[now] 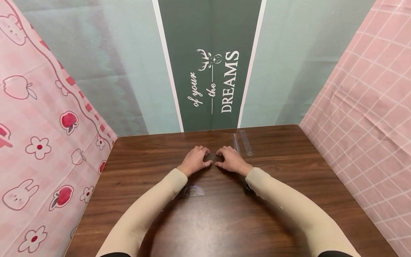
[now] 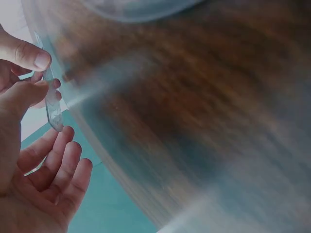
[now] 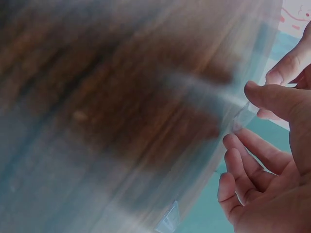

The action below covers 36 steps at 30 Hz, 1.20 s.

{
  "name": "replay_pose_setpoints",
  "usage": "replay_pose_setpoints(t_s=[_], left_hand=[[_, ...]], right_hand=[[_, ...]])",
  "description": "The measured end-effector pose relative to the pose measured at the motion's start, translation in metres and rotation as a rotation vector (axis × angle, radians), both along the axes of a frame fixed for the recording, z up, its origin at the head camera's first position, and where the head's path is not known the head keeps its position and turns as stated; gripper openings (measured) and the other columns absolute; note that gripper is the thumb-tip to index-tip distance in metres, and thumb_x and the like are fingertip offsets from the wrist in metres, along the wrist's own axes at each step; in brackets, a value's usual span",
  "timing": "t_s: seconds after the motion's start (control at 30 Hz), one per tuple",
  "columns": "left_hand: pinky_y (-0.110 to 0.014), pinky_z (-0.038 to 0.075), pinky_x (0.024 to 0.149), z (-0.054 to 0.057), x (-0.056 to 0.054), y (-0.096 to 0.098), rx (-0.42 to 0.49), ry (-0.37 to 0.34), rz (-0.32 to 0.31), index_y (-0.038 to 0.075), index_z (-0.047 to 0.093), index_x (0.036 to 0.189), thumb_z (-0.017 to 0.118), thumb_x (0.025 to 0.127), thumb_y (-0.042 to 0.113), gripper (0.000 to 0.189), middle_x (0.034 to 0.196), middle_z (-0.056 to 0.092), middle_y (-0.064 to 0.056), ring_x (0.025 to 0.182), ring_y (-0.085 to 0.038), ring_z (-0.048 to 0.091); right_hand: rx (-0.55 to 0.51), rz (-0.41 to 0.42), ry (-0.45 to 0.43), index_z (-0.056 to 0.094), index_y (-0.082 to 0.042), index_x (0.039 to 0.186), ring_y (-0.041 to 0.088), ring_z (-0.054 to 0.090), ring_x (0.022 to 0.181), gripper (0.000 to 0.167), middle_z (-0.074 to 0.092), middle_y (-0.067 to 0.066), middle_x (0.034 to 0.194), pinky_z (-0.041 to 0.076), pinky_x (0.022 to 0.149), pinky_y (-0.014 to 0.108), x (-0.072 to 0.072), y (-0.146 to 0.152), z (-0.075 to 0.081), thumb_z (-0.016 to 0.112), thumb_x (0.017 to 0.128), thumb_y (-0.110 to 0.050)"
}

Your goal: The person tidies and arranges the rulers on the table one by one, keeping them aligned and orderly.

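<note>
Beyond the clear protractor (image 1: 194,191) on the brown wooden table (image 1: 224,221), a person's left hand (image 1: 195,159) and right hand (image 1: 232,160) meet nearly fingertip to fingertip, the left a little past the protractor and the right farther to its right. Between them is a small clear plastic piece (image 2: 53,112), farther from the person than the protractor; the wrist views show it well, while the head view hardly makes it out. Each hand has a narrow grip on it: the thumbs press one face, and fingertips meet it from the other side and at its lower end. Its full outline is hidden by the fingers, so its exact shape cannot be told.

The protractor lies flat, its straight edge toward the person and its curve with purple markings away, just beside the left sleeve (image 1: 144,210). The right sleeve (image 1: 289,203), also cream, slants across the table well to the protractor's right. Farther off and to the right of the protractor lie two clear rulers, the nearer one (image 1: 236,140) partly behind the right hand and the other (image 1: 246,143) just beside it. Far behind the protractor hangs a dark green panel (image 1: 210,25) lettered "of your the DREAMS" with a deer's head.
</note>
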<state>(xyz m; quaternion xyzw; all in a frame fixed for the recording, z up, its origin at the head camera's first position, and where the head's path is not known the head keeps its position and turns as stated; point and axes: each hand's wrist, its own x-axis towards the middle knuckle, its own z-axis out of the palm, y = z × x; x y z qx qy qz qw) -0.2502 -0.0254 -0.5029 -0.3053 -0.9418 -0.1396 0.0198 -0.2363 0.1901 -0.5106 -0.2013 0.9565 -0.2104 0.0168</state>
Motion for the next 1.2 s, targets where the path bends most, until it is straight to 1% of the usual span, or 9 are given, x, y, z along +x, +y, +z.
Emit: replay_pose_setpoints(t_s=[0.2,0.37,0.63,0.83,0.93,1.07,1.2], left_hand=[[-0.04,0.054,0.099,0.0,0.006,-0.004,0.0,0.01,-0.003,0.006,0.071,0.134,0.079,0.099,0.037,0.046,0.114,0.067,-0.008,0.107,-0.026,0.063],[-0.04,0.054,0.099,0.002,0.013,-0.008,-0.004,0.028,-0.02,0.009,0.073,0.133,0.079,0.099,0.039,0.046,0.118,0.067,-0.008,0.108,-0.026,0.064],[-0.039,0.055,0.097,0.004,0.025,-0.012,-0.021,0.054,-0.037,0.012,0.074,0.131,0.078,0.099,0.044,0.046,0.121,0.068,-0.006,0.108,-0.024,0.064],[-0.04,0.056,0.095,0.006,0.033,-0.014,-0.015,0.083,-0.053,0.011,0.076,0.128,0.08,0.098,0.046,0.046,0.119,0.071,-0.006,0.108,-0.025,0.066],[-0.039,0.056,0.093,0.007,0.037,-0.014,-0.018,0.09,-0.06,0.012,0.076,0.128,0.08,0.098,0.046,0.045,0.118,0.071,-0.004,0.106,-0.024,0.066],[-0.038,0.056,0.089,0.007,0.041,-0.015,-0.009,0.114,-0.079,0.014,0.077,0.126,0.081,0.097,0.046,0.044,0.114,0.071,-0.002,0.1,-0.022,0.064],[-0.038,0.056,0.089,0.005,0.046,-0.015,0.003,0.127,-0.101,0.016,0.076,0.125,0.08,0.096,0.048,0.043,0.113,0.071,0.0,0.1,-0.02,0.065]], right_hand=[[-0.011,0.017,0.038,0.071,-0.003,0.124,0.03,0.061,0.107,0.042,0.069,0.01,0.113,0.046,0.098,0.05,0.006,-0.001,0.003,0.086,0.094,-0.028],[-0.018,0.034,0.069,0.072,-0.003,0.122,0.029,0.061,0.105,0.042,0.069,0.01,0.111,0.047,0.097,0.05,0.014,-0.001,0.006,0.088,0.091,-0.027],[0.004,0.061,0.101,0.072,-0.005,0.122,0.026,0.062,0.104,0.043,0.07,0.007,0.11,0.049,0.097,0.049,0.025,0.001,0.005,0.089,0.09,-0.029],[0.007,0.073,0.102,0.073,-0.003,0.126,0.027,0.062,0.105,0.046,0.07,0.008,0.114,0.049,0.097,0.049,0.034,0.002,0.006,0.089,0.091,-0.029],[0.007,0.092,0.121,0.073,-0.003,0.128,0.028,0.063,0.108,0.047,0.071,0.009,0.117,0.05,0.096,0.05,0.039,0.003,0.007,0.088,0.091,-0.028],[0.01,0.111,0.133,0.074,-0.002,0.129,0.029,0.063,0.106,0.048,0.07,0.009,0.116,0.05,0.095,0.049,0.045,0.005,0.009,0.088,0.091,-0.027],[0.023,0.116,0.127,0.074,-0.003,0.129,0.028,0.063,0.107,0.048,0.07,0.008,0.116,0.05,0.095,0.049,0.052,0.008,0.011,0.088,0.091,-0.029]])
